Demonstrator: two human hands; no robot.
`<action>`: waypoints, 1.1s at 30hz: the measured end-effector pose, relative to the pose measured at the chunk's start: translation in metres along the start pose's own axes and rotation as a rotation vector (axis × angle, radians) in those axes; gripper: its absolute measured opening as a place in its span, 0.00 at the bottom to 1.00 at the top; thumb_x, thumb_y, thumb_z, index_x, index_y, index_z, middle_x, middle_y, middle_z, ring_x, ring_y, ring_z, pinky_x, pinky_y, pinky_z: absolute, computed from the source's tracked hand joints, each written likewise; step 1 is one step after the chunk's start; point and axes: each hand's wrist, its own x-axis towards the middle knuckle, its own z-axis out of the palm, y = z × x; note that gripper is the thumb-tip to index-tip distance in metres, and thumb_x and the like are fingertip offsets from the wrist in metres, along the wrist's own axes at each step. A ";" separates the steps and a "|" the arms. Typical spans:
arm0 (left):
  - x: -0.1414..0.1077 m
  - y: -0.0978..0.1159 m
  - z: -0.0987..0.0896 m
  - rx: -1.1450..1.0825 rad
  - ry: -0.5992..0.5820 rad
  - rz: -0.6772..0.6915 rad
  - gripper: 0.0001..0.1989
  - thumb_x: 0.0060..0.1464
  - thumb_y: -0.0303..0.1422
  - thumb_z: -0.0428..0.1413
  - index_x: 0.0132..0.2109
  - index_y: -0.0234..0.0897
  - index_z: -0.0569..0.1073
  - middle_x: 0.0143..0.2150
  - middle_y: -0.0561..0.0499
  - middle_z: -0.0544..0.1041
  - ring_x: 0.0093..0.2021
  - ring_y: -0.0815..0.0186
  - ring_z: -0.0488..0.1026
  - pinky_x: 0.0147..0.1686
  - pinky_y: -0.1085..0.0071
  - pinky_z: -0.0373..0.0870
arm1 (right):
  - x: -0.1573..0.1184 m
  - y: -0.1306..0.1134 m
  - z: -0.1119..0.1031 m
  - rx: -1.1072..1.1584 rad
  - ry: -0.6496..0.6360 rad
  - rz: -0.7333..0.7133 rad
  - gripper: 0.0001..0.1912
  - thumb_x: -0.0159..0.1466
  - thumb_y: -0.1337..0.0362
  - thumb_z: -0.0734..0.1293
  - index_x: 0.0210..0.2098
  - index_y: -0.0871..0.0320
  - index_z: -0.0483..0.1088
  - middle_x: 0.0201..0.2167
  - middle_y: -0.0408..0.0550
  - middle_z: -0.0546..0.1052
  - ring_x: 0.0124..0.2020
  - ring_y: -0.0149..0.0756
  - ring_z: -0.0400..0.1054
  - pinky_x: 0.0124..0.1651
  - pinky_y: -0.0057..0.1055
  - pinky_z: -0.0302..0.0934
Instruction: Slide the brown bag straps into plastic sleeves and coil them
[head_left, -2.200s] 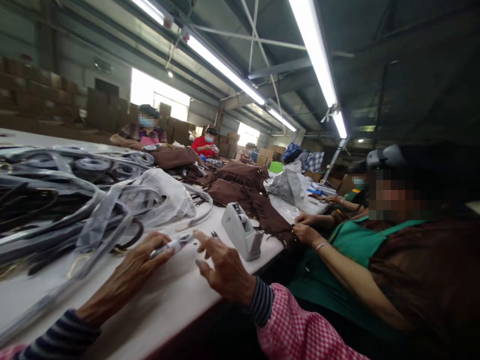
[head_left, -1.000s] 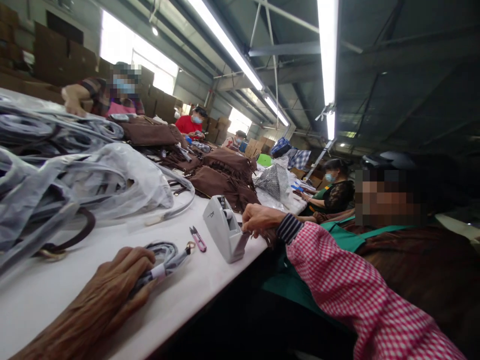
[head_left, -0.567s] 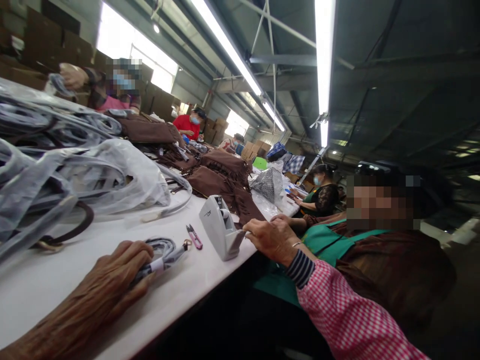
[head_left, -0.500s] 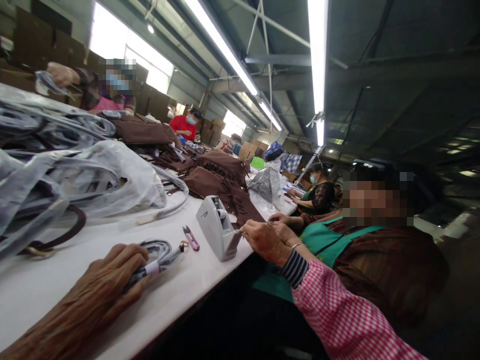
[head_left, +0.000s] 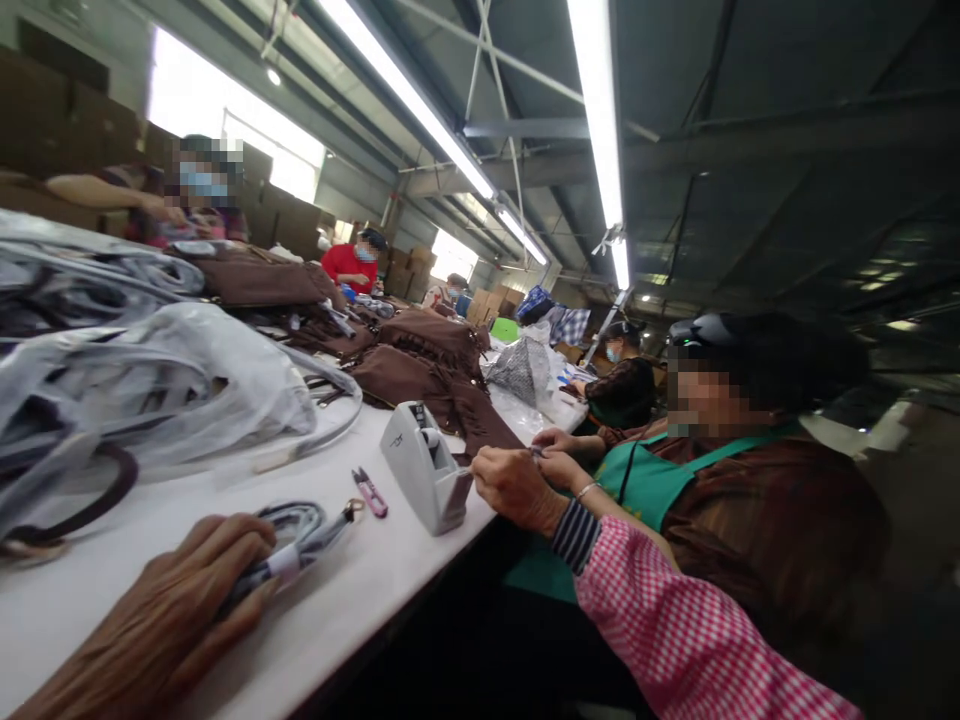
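My left hand (head_left: 199, 575) lies over a coiled grey strap (head_left: 300, 535) on the white table, its fingers and thumb closed round it. A white band wraps the coil, and a metal clasp shows at its far end. My right hand (head_left: 517, 488), in a pink checked sleeve, pinches at the front edge of a grey tape dispenser (head_left: 426, 470). A short bit of tape seems to be in its fingers, mostly hidden by them. Pink thread snips (head_left: 370, 493) lie between the coil and the dispenser.
Plastic-wrapped straps (head_left: 172, 380) heap up at the left of the table (head_left: 390, 560). Brown fringed bags (head_left: 420, 370) lie beyond the dispenser. A co-worker in a green apron (head_left: 645, 480) sits close on the right, hands near my right hand. Other people work farther along.
The view has shifted a little, so the table things sit slightly left and lower. Both my hands keep their places on the coil and at the dispenser. The far-left co-worker's hand has come inward.
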 end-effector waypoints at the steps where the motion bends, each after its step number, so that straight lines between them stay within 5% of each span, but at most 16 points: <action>1: 0.001 0.006 -0.007 0.004 -0.052 -0.025 0.13 0.63 0.46 0.53 0.43 0.46 0.78 0.48 0.48 0.80 0.50 0.54 0.75 0.47 0.63 0.74 | 0.003 0.002 -0.002 0.046 0.011 0.013 0.08 0.66 0.72 0.64 0.35 0.61 0.75 0.37 0.53 0.79 0.37 0.38 0.72 0.40 0.31 0.58; 7: 0.005 0.023 -0.023 -0.052 -0.125 -0.053 0.14 0.65 0.46 0.53 0.46 0.43 0.76 0.49 0.46 0.79 0.49 0.52 0.75 0.51 0.59 0.73 | 0.030 0.023 -0.017 0.389 -0.013 0.066 0.06 0.56 0.72 0.68 0.30 0.59 0.78 0.29 0.43 0.80 0.31 0.32 0.71 0.37 0.26 0.58; 14: 0.008 0.018 -0.021 -0.104 -0.094 -0.023 0.14 0.65 0.46 0.51 0.44 0.43 0.76 0.48 0.47 0.78 0.47 0.55 0.74 0.48 0.61 0.72 | 0.055 0.049 -0.034 0.735 -0.089 0.238 0.04 0.49 0.68 0.68 0.23 0.61 0.76 0.22 0.44 0.78 0.27 0.33 0.70 0.29 0.25 0.59; 21: 0.011 0.028 -0.030 -0.187 -0.136 -0.098 0.16 0.68 0.47 0.49 0.44 0.42 0.74 0.47 0.48 0.77 0.48 0.56 0.73 0.49 0.63 0.71 | 0.058 0.020 -0.050 1.051 -0.177 0.350 0.06 0.49 0.64 0.68 0.23 0.62 0.73 0.29 0.54 0.83 0.30 0.36 0.78 0.25 0.22 0.60; 27: 0.013 0.049 -0.041 -0.222 -0.209 -0.089 0.18 0.68 0.49 0.47 0.41 0.42 0.73 0.44 0.48 0.78 0.44 0.56 0.72 0.45 0.62 0.70 | 0.066 -0.017 -0.054 1.218 -0.165 0.289 0.06 0.48 0.65 0.69 0.25 0.62 0.73 0.35 0.57 0.85 0.30 0.34 0.77 0.26 0.22 0.61; 33: 0.011 0.055 -0.041 -0.171 -0.188 -0.010 0.11 0.67 0.40 0.51 0.39 0.42 0.73 0.51 0.48 0.77 0.52 0.54 0.69 0.51 0.58 0.67 | 0.072 -0.035 -0.050 1.261 -0.155 0.241 0.05 0.48 0.65 0.71 0.24 0.62 0.73 0.36 0.58 0.85 0.31 0.35 0.77 0.25 0.21 0.60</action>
